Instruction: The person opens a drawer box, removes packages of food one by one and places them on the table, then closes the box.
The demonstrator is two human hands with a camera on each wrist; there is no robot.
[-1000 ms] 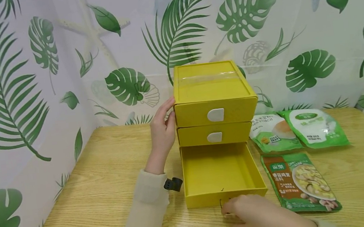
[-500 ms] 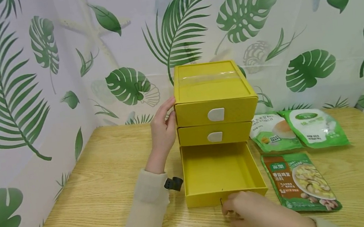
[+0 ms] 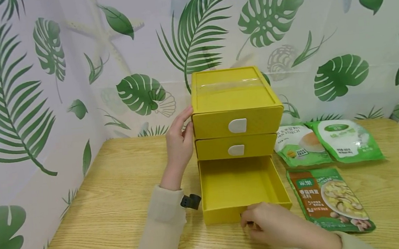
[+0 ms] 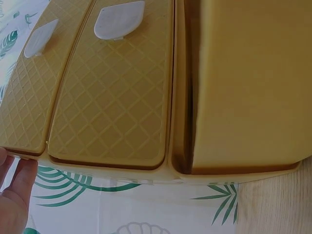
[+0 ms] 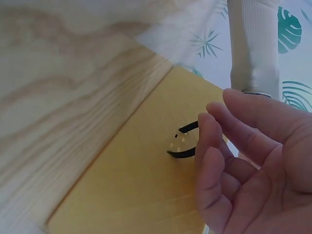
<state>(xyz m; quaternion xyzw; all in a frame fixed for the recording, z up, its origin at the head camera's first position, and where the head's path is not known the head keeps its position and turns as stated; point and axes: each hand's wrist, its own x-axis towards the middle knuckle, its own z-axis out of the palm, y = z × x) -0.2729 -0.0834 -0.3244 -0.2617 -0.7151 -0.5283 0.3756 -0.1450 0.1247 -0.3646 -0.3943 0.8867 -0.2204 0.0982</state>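
Note:
A yellow drawer cabinet (image 3: 230, 92) stands on the table, its upper two drawers closed and its bottom drawer (image 3: 235, 185) pulled out, bare inside. My left hand (image 3: 179, 145) rests against the cabinet's upper left side, fingertips at the front edge; these fingers (image 4: 22, 187) also show in the left wrist view. At the middle of the bottom drawer's front is my right hand (image 3: 268, 224), fingers bent. Close up in the right wrist view, the curled fingers of the right hand (image 5: 248, 165) hold a black loop handle (image 5: 183, 153) on the yellow drawer front, partly hidden behind them.
Right of the cabinet lie a corn starch bag (image 3: 302, 146), another green and white bag (image 3: 347, 139) and a brown and green soup seasoning packet (image 3: 329, 200). White tabs (image 3: 237, 125) mark the upper drawers. A leaf-print cloth (image 3: 133, 46) hangs behind the wooden table (image 3: 96, 216).
The bottom drawer's front has shifted slightly inward, toward the cabinet, and my right hand has moved the same way. My left hand stays against the cabinet.

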